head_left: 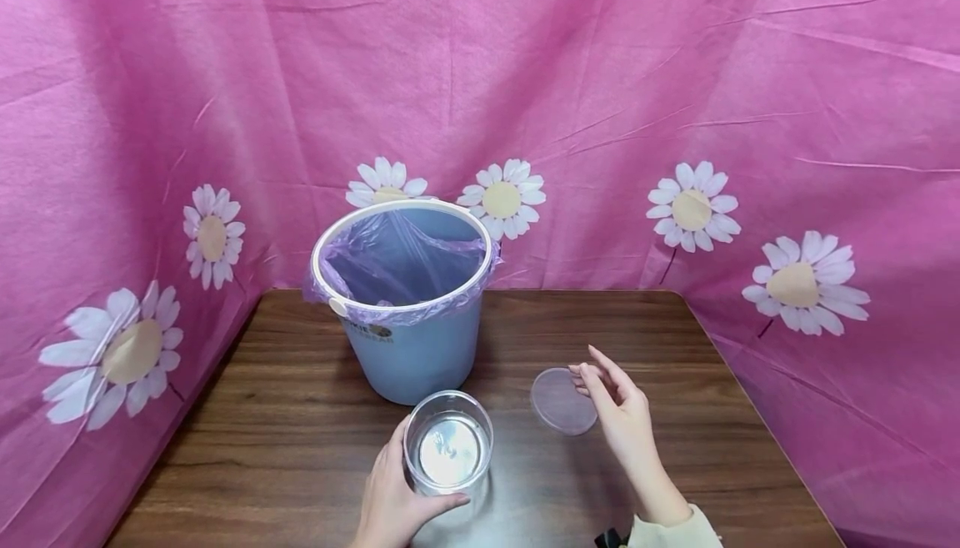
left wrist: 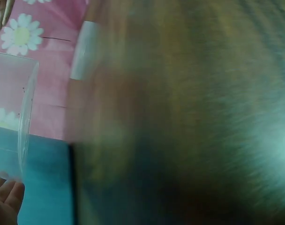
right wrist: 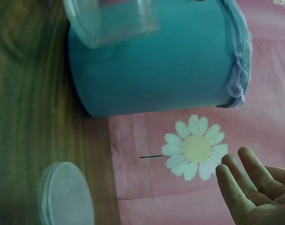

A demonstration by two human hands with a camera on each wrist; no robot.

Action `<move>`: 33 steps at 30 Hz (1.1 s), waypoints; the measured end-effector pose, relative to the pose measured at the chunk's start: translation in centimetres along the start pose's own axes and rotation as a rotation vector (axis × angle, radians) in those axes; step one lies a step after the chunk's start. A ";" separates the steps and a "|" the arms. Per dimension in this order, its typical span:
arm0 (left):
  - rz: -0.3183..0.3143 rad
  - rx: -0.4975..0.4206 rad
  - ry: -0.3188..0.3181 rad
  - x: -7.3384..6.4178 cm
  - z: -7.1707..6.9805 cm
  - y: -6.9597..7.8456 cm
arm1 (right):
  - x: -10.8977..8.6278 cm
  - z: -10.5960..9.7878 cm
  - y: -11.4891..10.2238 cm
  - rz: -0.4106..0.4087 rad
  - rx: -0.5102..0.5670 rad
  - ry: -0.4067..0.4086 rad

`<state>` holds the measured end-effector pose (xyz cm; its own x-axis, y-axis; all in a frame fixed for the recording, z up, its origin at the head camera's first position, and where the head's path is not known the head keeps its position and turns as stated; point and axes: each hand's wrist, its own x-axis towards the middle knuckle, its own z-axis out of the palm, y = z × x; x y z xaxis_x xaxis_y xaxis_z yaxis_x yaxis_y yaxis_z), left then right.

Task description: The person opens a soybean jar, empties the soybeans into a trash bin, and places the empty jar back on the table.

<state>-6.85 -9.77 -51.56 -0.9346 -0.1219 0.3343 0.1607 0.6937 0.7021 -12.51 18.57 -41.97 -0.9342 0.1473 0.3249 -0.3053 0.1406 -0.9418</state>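
A clear round plastic container is held by my left hand, with the thumb on its near side and the fingers round its left side. Its inside shows no contents that I can make out. On the table to its right lies a round translucent lid. Beyond the lid's right edge my right hand hovers, fingers loosely extended and holding nothing. In the right wrist view those fingers are apart from the lid. The left wrist view catches the container only partly, at its left edge.
A blue bin with a white rim and a purple bag liner stands just behind the container. Brown wood-grain table lies underneath. Pink cloth with white daisies hangs round the back and sides.
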 end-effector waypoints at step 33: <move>-0.173 -0.079 -0.136 -2.2 3.5 -2.2 | -2.2 0.8 3.6 0.162 0.034 0.045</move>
